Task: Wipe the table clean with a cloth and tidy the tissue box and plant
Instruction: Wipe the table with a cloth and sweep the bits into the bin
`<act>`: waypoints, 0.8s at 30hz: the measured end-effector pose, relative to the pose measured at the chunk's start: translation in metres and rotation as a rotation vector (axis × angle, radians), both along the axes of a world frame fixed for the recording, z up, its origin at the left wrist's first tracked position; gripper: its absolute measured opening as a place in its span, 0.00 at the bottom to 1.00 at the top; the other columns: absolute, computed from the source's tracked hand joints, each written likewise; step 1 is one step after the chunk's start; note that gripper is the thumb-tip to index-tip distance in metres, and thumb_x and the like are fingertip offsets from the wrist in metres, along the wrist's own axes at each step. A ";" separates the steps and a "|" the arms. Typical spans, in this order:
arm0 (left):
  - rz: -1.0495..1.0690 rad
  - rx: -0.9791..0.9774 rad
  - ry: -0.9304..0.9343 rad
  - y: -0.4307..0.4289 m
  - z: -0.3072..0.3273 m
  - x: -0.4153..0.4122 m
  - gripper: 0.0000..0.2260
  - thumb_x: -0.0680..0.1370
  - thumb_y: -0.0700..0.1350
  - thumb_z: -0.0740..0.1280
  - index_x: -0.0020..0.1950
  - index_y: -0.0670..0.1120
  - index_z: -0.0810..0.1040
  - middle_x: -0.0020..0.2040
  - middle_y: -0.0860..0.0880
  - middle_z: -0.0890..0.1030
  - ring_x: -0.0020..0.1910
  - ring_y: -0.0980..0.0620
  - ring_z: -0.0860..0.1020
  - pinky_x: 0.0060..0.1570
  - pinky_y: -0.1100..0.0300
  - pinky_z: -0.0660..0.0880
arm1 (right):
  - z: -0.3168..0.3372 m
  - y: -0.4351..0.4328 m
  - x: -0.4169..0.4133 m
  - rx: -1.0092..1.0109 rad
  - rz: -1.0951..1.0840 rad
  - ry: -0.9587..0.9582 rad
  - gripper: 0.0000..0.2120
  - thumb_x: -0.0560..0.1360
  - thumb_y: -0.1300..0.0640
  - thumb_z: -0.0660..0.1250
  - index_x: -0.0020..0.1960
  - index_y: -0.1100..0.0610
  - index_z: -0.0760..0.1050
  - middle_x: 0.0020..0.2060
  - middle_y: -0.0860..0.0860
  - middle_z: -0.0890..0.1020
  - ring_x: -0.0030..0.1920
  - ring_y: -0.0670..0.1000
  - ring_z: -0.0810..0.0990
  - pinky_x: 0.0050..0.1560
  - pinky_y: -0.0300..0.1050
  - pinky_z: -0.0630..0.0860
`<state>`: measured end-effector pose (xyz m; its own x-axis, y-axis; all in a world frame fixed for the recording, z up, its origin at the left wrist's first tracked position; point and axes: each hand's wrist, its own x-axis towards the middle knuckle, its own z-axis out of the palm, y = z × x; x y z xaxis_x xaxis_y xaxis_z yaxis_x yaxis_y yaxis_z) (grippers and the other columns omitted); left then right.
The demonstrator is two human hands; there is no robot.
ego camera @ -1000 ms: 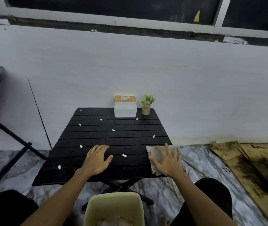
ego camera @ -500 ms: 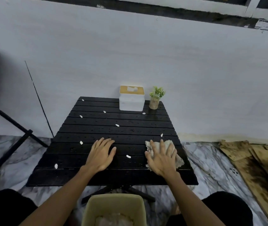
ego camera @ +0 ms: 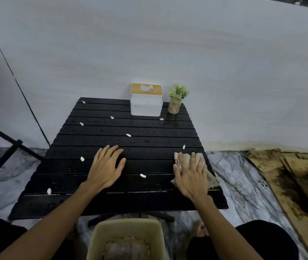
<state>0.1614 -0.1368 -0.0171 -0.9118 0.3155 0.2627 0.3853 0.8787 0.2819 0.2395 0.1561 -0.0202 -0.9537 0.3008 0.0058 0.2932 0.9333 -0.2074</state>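
Flat right hand (ego camera: 190,177) presses the cloth (ego camera: 212,180) at the table's (ego camera: 149,143) right edge; left hand (ego camera: 105,167) lies flat, empty. Sweep with even pressure, herding white scraps (ego camera: 143,175) together; tissue box (ego camera: 146,104) and plant (ego camera: 176,102) stand at the far edge

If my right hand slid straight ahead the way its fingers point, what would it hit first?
Probably the small white scrap just beyond the cloth under the right hand. Further along that line stands the plant, though depth is hard to judge.
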 end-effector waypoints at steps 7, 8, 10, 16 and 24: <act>0.057 0.040 -0.078 0.010 0.001 -0.016 0.30 0.78 0.62 0.46 0.73 0.48 0.68 0.74 0.47 0.67 0.76 0.45 0.59 0.74 0.47 0.52 | -0.005 -0.011 0.028 0.012 0.108 0.071 0.31 0.80 0.37 0.37 0.82 0.43 0.49 0.82 0.54 0.50 0.82 0.61 0.46 0.81 0.58 0.47; 0.061 0.049 -0.079 0.011 0.001 -0.019 0.29 0.79 0.61 0.48 0.73 0.48 0.68 0.74 0.47 0.67 0.76 0.45 0.59 0.75 0.47 0.52 | -0.006 -0.001 0.027 0.006 0.033 0.066 0.32 0.80 0.37 0.36 0.82 0.43 0.49 0.82 0.55 0.49 0.81 0.61 0.46 0.80 0.58 0.47; 0.063 0.065 -0.078 0.012 -0.001 -0.024 0.27 0.80 0.60 0.50 0.73 0.48 0.68 0.74 0.47 0.68 0.75 0.45 0.59 0.74 0.47 0.52 | -0.007 0.017 0.017 -0.019 -0.130 0.045 0.32 0.80 0.37 0.35 0.82 0.44 0.47 0.82 0.56 0.49 0.81 0.63 0.46 0.80 0.59 0.46; 0.072 0.080 -0.080 0.015 -0.002 -0.035 0.33 0.77 0.64 0.44 0.74 0.47 0.66 0.74 0.47 0.67 0.76 0.45 0.59 0.74 0.48 0.52 | -0.006 0.040 -0.048 -0.063 -0.308 0.020 0.30 0.83 0.41 0.41 0.82 0.49 0.44 0.82 0.58 0.49 0.81 0.63 0.45 0.80 0.61 0.45; 0.078 0.069 -0.085 0.013 -0.001 -0.049 0.33 0.77 0.64 0.44 0.74 0.47 0.65 0.74 0.47 0.67 0.75 0.46 0.59 0.75 0.49 0.52 | 0.004 0.011 -0.091 -0.032 0.157 0.012 0.28 0.85 0.44 0.39 0.81 0.52 0.41 0.82 0.55 0.45 0.81 0.56 0.39 0.81 0.56 0.40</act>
<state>0.1120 -0.1234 -0.0178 -0.9526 0.2272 0.2023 0.2892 0.8825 0.3709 0.1485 0.1671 -0.0167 -0.9889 0.1483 0.0101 0.1416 0.9603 -0.2403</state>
